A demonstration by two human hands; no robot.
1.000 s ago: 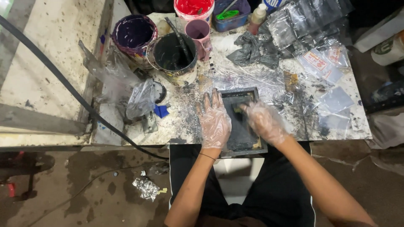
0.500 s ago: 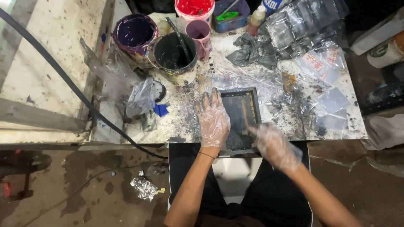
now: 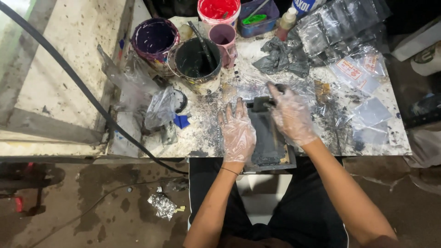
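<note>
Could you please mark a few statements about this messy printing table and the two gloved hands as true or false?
1. The left hand lies flat on the dark screen frame. True.
2. The right hand is empty. False: it grips a dark squeegee at the frame's far end.
3. The red paint tub sits at the table's far edge. True.
4. The black paint can has a lid on. False: it is open, with a stick in it.
</note>
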